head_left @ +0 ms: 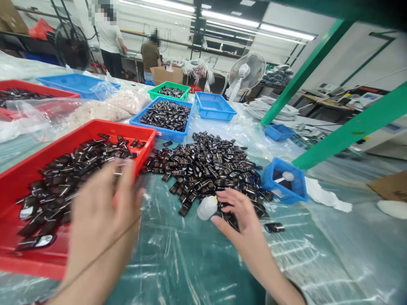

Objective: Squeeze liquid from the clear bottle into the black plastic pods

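Observation:
A large pile of small dark shiny parts (pixel 206 167) lies on the plastic-covered table. My right hand (pixel 240 216) rests at the pile's near edge, fingers spread and touching the parts, beside a small white squeeze bottle (pixel 206 207). My left hand (pixel 100 212) is raised and blurred over the edge of a red tray (pixel 41 159) filled with the same dark parts; its fingers are smeared by motion. One single dark part (pixel 274 228) lies apart to the right of my right hand.
A small blue bin (pixel 286 182) with white items stands right of the pile. Further back are a blue tray of parts (pixel 165 116), an empty blue tray (pixel 214 106), a green tray (pixel 170 90), bags and a fan (pixel 246 74). Green frame beams (pixel 349 131) cross at right. Two people stand far behind.

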A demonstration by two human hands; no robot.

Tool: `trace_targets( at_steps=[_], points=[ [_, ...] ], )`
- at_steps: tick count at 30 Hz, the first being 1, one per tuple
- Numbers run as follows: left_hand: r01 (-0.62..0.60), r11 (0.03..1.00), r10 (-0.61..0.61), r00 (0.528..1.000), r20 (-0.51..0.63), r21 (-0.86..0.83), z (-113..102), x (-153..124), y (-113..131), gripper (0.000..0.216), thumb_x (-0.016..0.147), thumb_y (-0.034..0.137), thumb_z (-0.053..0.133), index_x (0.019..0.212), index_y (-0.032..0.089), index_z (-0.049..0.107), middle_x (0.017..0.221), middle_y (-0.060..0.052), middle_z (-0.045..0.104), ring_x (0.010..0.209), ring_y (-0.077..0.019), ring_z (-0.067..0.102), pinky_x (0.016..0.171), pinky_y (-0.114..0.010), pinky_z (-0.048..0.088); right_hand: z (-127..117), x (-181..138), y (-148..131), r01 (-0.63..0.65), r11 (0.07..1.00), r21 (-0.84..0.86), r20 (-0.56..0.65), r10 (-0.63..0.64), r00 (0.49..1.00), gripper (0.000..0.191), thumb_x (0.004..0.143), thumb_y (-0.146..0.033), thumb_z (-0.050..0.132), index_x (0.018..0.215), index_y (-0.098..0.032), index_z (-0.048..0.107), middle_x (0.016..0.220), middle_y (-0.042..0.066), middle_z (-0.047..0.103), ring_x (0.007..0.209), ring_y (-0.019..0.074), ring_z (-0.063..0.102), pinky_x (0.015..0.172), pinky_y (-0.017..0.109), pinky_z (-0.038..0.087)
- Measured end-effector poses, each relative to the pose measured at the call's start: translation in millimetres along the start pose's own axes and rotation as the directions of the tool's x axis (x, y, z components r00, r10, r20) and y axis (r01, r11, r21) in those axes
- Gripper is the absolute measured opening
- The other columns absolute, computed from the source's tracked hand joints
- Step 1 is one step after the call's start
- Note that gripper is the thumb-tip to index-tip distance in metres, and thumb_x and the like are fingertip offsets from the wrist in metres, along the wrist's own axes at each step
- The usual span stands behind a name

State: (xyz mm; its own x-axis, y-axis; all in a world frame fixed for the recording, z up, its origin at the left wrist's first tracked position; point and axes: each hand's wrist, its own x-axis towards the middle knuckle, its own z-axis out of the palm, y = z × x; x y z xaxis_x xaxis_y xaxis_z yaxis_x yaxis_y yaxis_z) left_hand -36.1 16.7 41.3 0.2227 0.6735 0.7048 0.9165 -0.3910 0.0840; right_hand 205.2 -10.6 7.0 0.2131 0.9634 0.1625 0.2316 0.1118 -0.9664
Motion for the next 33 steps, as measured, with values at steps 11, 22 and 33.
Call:
trace_targets(
  at_steps=[11, 22, 33],
  points=[
    [-0.087, 0.938, 0.231, 0.879, 0.418, -0.336, 80, -19, 41, 0.026, 0.096, 0.018, 0.043, 0.116, 0.005, 0.055, 0.101, -0.018, 0.067, 0.091, -0.0309, 0.064, 0.079, -0.047, 0.053, 2, 0, 9, -0.047, 0.992, -0.119, 0.137, 0.063, 0.988, 0.032, 0.080, -0.031, 0.064, 0.108, -0.023, 0.050, 0.107, 0.008, 0.064, 0.103, 0.0275, 0.059, 0.092, 0.047, 0.042],
    [0.250, 0.728, 0.191, 0.821, 0.538, -0.639, 36, -16, 46, 0.017, 0.100, 0.022, 0.031, 0.099, 0.021, 0.048, 0.083, -0.001, 0.060, 0.072, -0.0141, 0.060, 0.065, -0.025, 0.051, -18, -12, -9, -0.125, 0.992, -0.004, 0.256, 0.122, 0.959, 0.025, 0.088, -0.041, 0.057, 0.109, -0.030, 0.051, 0.097, 0.001, 0.064, 0.091, 0.0195, 0.062, 0.077, 0.032, 0.050],
    [0.390, 0.701, 0.080, 0.789, 0.609, -0.597, 34, -27, 49, 0.031, 0.080, 0.022, 0.052, 0.060, 0.022, 0.028, 0.055, 0.007, 0.036, 0.049, -0.0093, 0.037, 0.046, -0.021, 0.025, -24, -15, -26, -0.313, 0.944, 0.100, 0.336, 0.264, 0.904, 0.031, 0.083, -0.053, 0.063, 0.106, -0.033, 0.061, 0.082, -0.002, 0.066, 0.070, 0.0136, 0.056, 0.068, 0.024, 0.046]
  ],
)
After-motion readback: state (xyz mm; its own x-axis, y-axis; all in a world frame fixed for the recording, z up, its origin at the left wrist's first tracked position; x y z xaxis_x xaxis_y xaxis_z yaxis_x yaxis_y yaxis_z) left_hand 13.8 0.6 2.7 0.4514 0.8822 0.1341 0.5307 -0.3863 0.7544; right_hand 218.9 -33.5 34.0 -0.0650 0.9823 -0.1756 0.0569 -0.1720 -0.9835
